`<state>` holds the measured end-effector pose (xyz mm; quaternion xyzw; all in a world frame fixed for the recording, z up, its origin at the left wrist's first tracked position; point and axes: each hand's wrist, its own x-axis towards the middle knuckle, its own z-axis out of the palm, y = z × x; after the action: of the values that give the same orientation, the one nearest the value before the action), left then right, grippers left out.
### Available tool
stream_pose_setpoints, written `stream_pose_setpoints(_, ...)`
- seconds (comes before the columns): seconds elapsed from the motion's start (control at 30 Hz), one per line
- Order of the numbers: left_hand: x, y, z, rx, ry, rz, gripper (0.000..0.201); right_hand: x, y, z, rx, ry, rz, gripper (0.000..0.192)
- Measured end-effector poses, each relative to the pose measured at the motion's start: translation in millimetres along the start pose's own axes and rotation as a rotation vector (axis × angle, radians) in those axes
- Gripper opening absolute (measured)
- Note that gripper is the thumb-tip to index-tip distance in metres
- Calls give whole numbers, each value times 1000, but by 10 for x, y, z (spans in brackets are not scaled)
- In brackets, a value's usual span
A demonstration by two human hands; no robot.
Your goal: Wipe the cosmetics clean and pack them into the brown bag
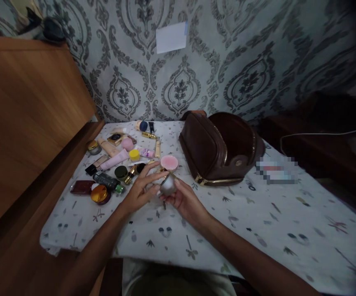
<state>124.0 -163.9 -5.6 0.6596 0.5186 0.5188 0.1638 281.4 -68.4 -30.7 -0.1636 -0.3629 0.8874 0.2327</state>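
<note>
On the patterned cloth [190,246], an amber-lidded jar [100,193] is seen at left, beside a green-capped tube [107,181]. Next, the left hand [139,190] is held with fingers against a small silvery jar [168,186]; whether a grip is made there cannot be told. That jar is clasped by the right hand [187,201], near a pink disc [169,163]. Farther right, a brown bag [205,152] is seen gaping.

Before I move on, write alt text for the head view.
A right hand holds a small grey container, with the left hand touching it, above a patterned white cloth. Cosmetic tubes and jars lie to the left; an open brown bag stands to the right, before a patterned wall.
</note>
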Motion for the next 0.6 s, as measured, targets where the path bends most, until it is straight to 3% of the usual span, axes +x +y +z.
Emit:
stream_pose_setpoints(0.2, -1, 57, 1, -78, 90, -25, 29, 12, -40, -30, 127, -79, 248, 44)
stream_pose_setpoints(0.37, 7, 53, -29, -137, 62, -39, 20, -13, -94, 36, 239, -25, 322, 42)
stream_pose_setpoints(0.47, -1, 40, -33, -164, 31, -41, 31, -19, -138, 64, 307, -8, 413, 50)
stream_pose_setpoints(0.6, -7, 19, 14, -269, 92, -110, 61, -10, -156, 27, 347, -11, 466, 53)
